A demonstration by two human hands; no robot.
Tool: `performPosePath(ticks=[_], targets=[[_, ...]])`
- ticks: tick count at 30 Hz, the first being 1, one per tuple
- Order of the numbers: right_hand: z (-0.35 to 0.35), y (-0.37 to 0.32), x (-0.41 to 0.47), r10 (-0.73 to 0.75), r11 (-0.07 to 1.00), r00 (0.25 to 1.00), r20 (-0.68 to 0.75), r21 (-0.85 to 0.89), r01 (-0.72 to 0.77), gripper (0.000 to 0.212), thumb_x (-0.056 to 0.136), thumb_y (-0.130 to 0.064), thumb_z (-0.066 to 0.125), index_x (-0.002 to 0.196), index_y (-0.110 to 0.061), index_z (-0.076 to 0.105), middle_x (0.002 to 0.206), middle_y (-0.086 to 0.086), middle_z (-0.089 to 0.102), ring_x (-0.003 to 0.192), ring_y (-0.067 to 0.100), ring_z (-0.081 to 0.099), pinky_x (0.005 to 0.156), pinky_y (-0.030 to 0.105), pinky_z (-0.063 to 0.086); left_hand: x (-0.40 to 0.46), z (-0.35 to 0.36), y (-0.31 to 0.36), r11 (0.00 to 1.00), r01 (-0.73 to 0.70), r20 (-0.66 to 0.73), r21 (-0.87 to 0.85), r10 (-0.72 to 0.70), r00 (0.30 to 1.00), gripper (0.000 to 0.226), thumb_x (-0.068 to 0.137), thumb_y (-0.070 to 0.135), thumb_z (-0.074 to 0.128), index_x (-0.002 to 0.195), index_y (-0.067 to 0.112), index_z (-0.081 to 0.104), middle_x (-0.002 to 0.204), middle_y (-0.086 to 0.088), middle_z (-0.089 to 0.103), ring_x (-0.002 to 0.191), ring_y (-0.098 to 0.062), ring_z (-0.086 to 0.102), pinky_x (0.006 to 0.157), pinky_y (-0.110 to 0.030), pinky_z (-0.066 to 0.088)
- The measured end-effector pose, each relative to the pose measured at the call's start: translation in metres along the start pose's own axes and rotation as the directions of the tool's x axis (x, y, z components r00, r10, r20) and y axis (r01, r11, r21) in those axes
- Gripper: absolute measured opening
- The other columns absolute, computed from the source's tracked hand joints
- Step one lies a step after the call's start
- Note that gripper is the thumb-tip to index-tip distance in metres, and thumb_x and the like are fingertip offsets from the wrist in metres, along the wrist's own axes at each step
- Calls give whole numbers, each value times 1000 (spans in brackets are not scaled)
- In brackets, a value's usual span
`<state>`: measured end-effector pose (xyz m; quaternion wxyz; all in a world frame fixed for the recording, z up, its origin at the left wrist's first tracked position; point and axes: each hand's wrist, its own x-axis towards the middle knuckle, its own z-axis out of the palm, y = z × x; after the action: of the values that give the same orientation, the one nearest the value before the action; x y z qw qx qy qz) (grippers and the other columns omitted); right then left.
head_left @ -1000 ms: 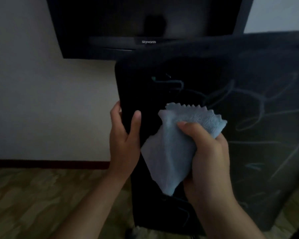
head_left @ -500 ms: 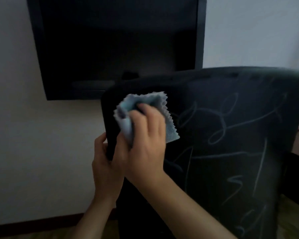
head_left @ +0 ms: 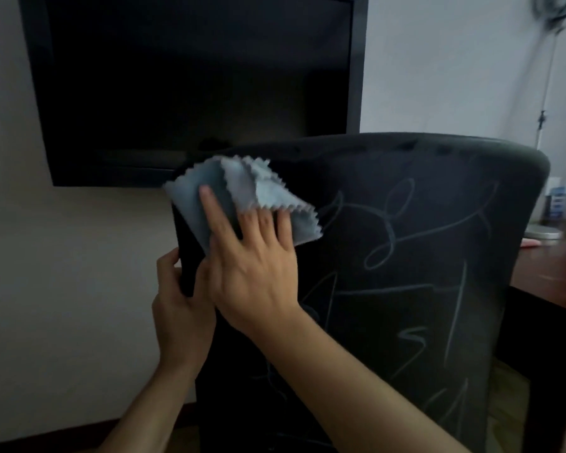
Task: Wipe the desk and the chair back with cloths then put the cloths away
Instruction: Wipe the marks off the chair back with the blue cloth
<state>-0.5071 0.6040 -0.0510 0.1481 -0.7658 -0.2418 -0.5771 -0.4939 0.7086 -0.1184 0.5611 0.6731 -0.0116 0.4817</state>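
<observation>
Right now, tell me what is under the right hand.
The right hand presses a light blue cloth flat on the chair back, near its upper left corner. A cloth fold covers three fingertips. Any chalk-like scribbles beneath the cloth are hidden.

Setting: dim home room or home office — large dark flat-screen TV (head_left: 193,89) mounted on a pale wall (head_left: 62,256), dark office chair back (head_left: 422,256), brown wooden desk (head_left: 556,273) at right — standing fan (head_left: 556,14) behind.
</observation>
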Motion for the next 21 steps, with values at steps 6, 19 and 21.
performPosePath(ticks=[6, 19, 21], targets=[[-8, 12, 15, -67, 989, 992, 102, -127, 80, 74, 90, -42, 49, 155, -26, 17, 161, 7, 14, 149, 28, 9, 120, 48, 1, -1, 2, 4, 999, 23, -15, -38, -24, 1000, 24, 95, 41, 59, 115, 31, 51, 78, 6, 60, 64, 5, 58, 60, -22, 44], [-28, 34, -5, -22, 993, 999, 23, -112, 25, 56, 98, -35, 44, 152, -28, 29, 132, 7, 52, 127, 26, 42, 119, 51, 11, -11, -3, 22, 1000, 5, -7, 27, -4, 1000, 35, 92, 49, 56, 116, 25, 52, 76, 2, 62, 67, -7, 61, 54, -24, 40], [-35, 37, 8, 1, 995, 1000, -1, -96, -2, 58, 100, -36, 43, 154, -30, 23, 146, 8, 43, 136, 26, 32, 120, 50, 8, -12, -2, 22, 1000, 18, -9, 26, -17, 1000, 38, 90, 53, 54, 118, 26, 52, 78, 2, 62, 70, -13, 62, 56, -28, 41]])
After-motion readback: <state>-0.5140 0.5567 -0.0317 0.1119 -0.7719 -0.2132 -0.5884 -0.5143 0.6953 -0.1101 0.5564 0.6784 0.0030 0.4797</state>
